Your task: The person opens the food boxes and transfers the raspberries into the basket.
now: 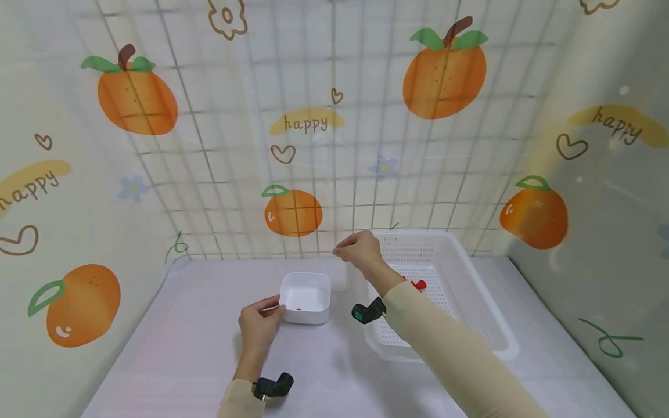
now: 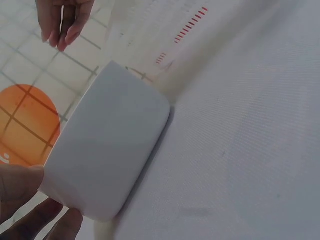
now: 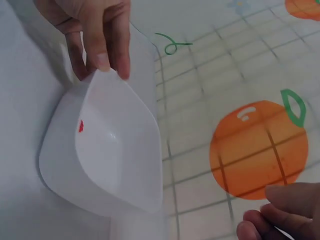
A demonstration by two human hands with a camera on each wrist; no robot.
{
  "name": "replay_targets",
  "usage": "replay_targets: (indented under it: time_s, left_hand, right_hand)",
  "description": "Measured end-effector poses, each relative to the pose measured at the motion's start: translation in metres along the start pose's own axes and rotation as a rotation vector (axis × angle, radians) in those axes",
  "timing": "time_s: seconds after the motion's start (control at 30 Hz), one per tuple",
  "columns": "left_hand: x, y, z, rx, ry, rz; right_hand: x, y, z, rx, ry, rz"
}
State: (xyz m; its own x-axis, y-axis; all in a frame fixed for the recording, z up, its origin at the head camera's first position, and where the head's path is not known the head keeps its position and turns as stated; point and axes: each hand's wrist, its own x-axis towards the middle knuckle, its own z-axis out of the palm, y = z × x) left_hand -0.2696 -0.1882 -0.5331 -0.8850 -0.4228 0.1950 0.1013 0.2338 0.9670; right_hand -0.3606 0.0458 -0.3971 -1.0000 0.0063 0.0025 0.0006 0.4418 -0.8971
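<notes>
My left hand [image 1: 258, 326] holds the near left corner of a small white square box [image 1: 308, 317], thumb and fingers pinching its rim. In the right wrist view, a tiny red piece [image 3: 81, 126] shows just inside the box's wall. My right hand [image 1: 360, 251] is raised behind and to the right of the box, its fingers bent loosely near the thumb. The left wrist view shows these right fingers [image 2: 62, 30] pointing down with nothing visible between them. Beyond the right forearm, red items [image 1: 420, 285] lie in a white perforated basket [image 1: 493, 316], partly hidden by the arm.
A white cloth [image 1: 193, 331] covers the tabletop. Hanging curtains with printed oranges [image 1: 292, 213] and a grid pattern enclose the back and sides. The basket occupies the right side of the table. Small black cameras [image 1: 273, 385] are strapped to both wrists.
</notes>
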Motion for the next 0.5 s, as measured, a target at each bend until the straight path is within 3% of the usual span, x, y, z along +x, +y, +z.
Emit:
replay_targets:
  time_s: [0.2,0.5]
  left_hand:
    - [0.003,-0.001,0.0,-0.028,-0.007,0.009]
    - [0.006,-0.002,0.001,-0.031,-0.002,0.004]
  right_hand:
    - [-0.001,-0.002,0.028,-0.085,-0.082,0.006]
    - [-0.007,0.003,0.057,-0.223,-0.228,-0.078]
